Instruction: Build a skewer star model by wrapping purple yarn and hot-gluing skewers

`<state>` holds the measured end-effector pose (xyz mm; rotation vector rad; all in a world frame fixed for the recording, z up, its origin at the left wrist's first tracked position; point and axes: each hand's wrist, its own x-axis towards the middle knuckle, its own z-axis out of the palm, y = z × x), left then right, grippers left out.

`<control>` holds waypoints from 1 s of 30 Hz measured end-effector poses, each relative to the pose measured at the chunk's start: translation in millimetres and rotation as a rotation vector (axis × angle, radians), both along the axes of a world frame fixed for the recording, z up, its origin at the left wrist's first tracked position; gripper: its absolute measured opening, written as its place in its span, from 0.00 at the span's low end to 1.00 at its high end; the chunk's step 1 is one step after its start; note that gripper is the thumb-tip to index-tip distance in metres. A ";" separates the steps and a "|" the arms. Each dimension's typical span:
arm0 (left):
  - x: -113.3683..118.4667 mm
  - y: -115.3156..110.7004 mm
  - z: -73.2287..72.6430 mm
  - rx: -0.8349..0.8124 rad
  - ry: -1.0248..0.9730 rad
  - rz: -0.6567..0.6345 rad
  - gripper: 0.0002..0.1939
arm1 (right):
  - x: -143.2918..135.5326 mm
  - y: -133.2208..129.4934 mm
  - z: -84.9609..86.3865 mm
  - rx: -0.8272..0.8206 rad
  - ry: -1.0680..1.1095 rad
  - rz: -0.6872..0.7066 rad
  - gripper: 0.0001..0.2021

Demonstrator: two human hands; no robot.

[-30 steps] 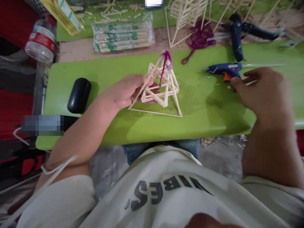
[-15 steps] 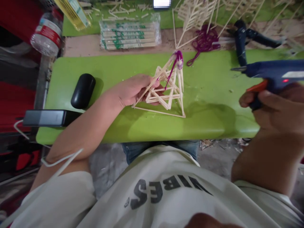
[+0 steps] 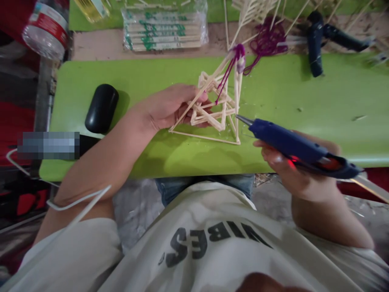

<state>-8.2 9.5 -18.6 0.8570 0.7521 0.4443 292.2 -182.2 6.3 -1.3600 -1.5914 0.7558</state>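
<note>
My left hand (image 3: 182,106) is closed on a frame of glued wooden sticks (image 3: 209,119), a pyramid shape with a star-like part inside. Purple cord (image 3: 239,52) is wound around its top, and loose ends hang down into it. My right hand (image 3: 291,170) grips a blue hot glue gun (image 3: 291,142) with a red light glowing on it. The gun's metal nozzle points left, close to the right-hand sticks of the frame; whether it touches them I cannot tell. Some fingers of my left hand are hidden behind the sticks.
A black oval case (image 3: 101,108) lies left on the green board (image 3: 304,97). Behind are a plastic pack of chopsticks (image 3: 165,32), a purple cord heap (image 3: 270,38), a dark stand-like piece (image 3: 316,44) and more stick frames (image 3: 255,12). A bottle (image 3: 48,28) stands at the far left.
My right hand has brought the glue gun left and down from the right side, its nozzle now at the stick frame. My left hand keeps hold of the frame. The view has shifted slightly.
</note>
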 end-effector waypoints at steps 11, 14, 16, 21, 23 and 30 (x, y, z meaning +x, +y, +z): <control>-1.2 -9.0 5.3 0.051 -0.069 -0.011 0.11 | -40.8 25.4 11.7 0.226 -0.189 0.102 0.09; 1.7 -8.3 3.6 0.042 -0.076 -0.055 0.08 | -45.7 26.7 16.8 0.211 -0.208 0.094 0.07; 3.7 -8.2 1.9 0.043 -0.071 -0.066 0.08 | -47.5 28.3 19.7 0.187 -0.211 0.105 0.07; 4.4 -7.8 -0.8 0.085 -0.092 -0.109 0.10 | -47.7 31.6 20.8 0.202 -0.211 0.112 0.07; 4.4 -8.1 0.7 0.099 -0.098 -0.131 0.09 | -47.4 32.2 20.1 0.209 -0.211 0.118 0.08; 7.0 -14.5 14.2 0.032 -0.110 -0.040 0.11 | -47.5 34.7 16.8 0.231 -0.233 0.099 0.08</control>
